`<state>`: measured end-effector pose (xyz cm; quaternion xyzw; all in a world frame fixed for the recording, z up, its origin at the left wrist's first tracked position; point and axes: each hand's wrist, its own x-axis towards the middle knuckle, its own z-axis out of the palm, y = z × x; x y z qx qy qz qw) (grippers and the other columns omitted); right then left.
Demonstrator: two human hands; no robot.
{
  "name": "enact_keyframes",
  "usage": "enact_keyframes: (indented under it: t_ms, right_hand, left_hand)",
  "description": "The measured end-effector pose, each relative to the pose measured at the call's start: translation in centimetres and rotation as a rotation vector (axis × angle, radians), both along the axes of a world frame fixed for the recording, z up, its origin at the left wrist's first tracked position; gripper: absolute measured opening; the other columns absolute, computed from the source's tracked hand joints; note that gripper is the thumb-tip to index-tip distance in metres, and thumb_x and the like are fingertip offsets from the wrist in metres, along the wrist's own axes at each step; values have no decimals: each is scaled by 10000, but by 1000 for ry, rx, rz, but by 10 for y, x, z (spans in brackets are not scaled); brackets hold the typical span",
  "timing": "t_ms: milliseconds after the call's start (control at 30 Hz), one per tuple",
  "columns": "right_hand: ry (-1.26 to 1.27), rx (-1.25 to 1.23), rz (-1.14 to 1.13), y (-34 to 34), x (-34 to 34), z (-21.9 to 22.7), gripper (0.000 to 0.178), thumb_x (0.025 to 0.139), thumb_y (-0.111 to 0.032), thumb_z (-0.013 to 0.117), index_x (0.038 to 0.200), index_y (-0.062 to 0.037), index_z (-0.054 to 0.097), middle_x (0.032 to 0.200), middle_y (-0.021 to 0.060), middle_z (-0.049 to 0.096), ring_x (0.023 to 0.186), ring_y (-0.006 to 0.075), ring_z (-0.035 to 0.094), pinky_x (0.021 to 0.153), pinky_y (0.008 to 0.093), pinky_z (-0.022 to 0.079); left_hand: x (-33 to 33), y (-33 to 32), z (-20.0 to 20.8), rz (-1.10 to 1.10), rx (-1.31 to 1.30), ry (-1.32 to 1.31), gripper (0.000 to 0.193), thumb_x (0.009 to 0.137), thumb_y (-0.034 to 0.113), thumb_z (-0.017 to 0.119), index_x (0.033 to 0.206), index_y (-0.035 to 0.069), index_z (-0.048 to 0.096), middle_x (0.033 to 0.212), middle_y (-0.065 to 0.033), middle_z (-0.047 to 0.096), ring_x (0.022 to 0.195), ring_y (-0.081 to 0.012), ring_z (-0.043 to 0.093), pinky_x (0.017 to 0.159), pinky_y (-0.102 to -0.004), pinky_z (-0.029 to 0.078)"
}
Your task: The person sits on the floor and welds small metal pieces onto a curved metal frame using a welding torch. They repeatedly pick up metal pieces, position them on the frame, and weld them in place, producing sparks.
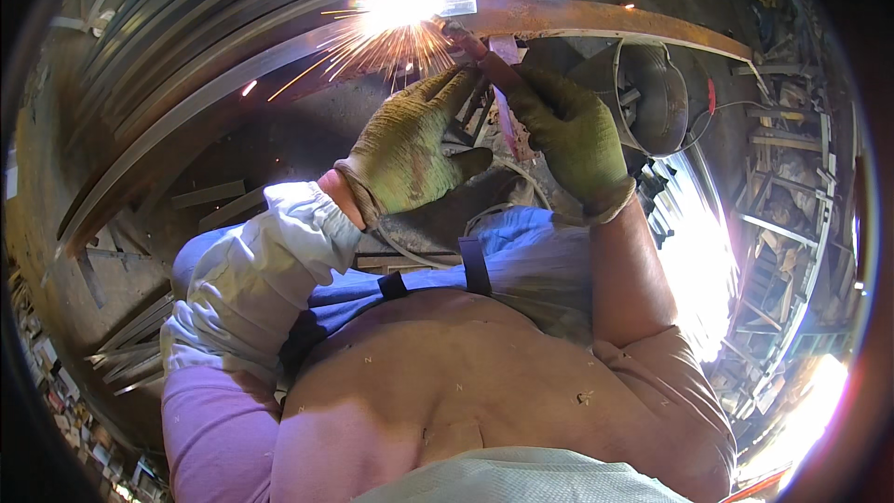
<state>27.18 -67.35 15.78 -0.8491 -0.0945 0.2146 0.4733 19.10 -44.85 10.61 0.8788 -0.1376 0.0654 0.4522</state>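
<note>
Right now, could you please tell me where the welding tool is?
The reddish-brown welding tool is in the right hand, just right of the head view's upper centre, its tip beside the bright sparks.

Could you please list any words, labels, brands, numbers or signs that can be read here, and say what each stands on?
None can be read with certainty.
Brown shirt: tiny scattered marks, too small to read.
Left glove, right glove, welding tool and rusty metal bar: no lettering that I can make out.
</note>
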Motion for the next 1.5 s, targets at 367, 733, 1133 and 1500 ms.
enact_keyframes:
  t_ms: [367,733,1133,1500]
  right_hand:
    - [44,10,7,1,1,-1,499,1096,-360,755,1476,-37,746,1208,161,839,1089,205,770,979,372,586]
    - [36,82,3,4,-3,-2,483,1113,-356,748,1455,-16,751,1219,146,838,1132,200,757,1017,365,576]
    - [-6,6,9,0,-3,-1,472,1099,-375,759,1440,-49,771,1166,129,842,1069,191,756,952,368,583]
    - [-1,46,2,2,-4,-4,465,1110,-381,749,1436,-51,773,1177,133,834,1058,192,745,960,358,577]
  left_hand:
    - [0,0,-2,17,21,4,936,848,220,964,1643,-3,525,1612,-257,609,1495,-438,595,1220,-492,521]
    - [1,1,-2,2,-64,24,952,846,221,969,1663,26,520,1610,-267,616,1481,-442,617,1225,-486,516]
    - [-1,1,-5,-25,7,22,915,869,358,924,1615,5,529,1561,-251,638,1377,-464,643,1173,-522,526]
    - [2,2,2,-29,12,97,983,784,109,910,1673,23,501,1616,-261,601,1489,-446,595,1207,-490,537]
